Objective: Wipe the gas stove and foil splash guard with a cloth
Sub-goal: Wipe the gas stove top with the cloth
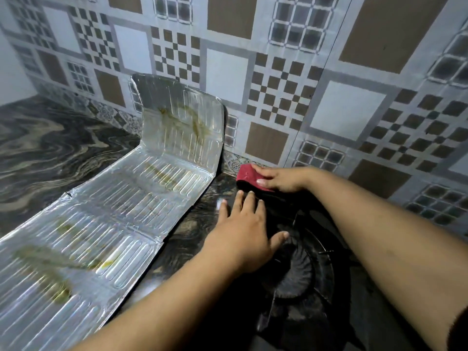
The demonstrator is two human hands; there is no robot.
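Note:
The black gas stove (314, 279) sits at the lower right, its round burner and pan support dim in shadow. My left hand (243, 231) lies flat on the stove's far left corner, fingers spread, holding nothing. My right hand (281, 179) presses a red cloth (247, 173) onto the stove's back edge near the wall. The foil splash guard (106, 224) lies unfolded on the counter to the left, its far panel standing against the wall. Yellow-green grease smears streak the foil.
The dark marbled counter (45, 153) runs off to the left and shows between foil and stove. A patterned tile wall (291, 84) stands close behind the stove and foil.

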